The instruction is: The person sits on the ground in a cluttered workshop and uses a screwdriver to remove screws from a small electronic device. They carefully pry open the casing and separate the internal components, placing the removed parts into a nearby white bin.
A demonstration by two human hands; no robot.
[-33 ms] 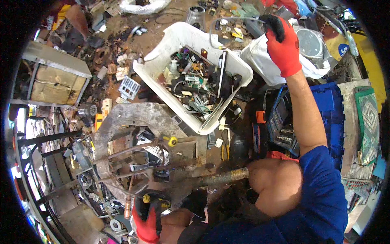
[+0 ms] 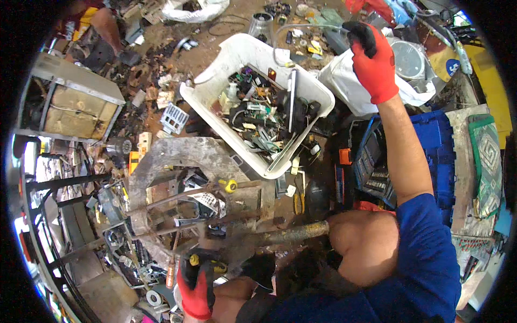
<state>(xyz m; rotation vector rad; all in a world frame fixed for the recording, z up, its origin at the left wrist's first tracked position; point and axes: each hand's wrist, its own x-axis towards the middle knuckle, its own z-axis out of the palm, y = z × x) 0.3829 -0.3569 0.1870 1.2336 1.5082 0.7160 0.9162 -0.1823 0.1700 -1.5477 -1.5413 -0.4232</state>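
My right hand (image 2: 372,63), in a red glove with black fingertips, is raised at the upper right. Its closed fingers grip the end of a thin grey cable (image 2: 309,25). From there the cable curves left and down to the far rim of a white plastic tub (image 2: 215,116). Mixed electronic scrap (image 2: 261,110) fills the bottom of this tub. Low in the view, my left hand (image 2: 196,293) wears a matching glove beside my knee. A yellow-and-black tool handle (image 2: 216,266) appears between its fingers; the tool's working end is hidden.
A yellow-handled screwdriver (image 2: 229,186) lies on a worn board (image 2: 156,153). Yellow-handled pliers (image 2: 299,200) lie right of it. A blue crate (image 2: 437,137) and white sack (image 2: 344,81) stand right, a metal-framed box (image 2: 81,110) left. Another person's leg (image 2: 106,29) shows at upper left.
The view has shifted slightly, so the tub and board sit a little farther right. Both hands keep nearly the same pose, and the cable stays in the right one.
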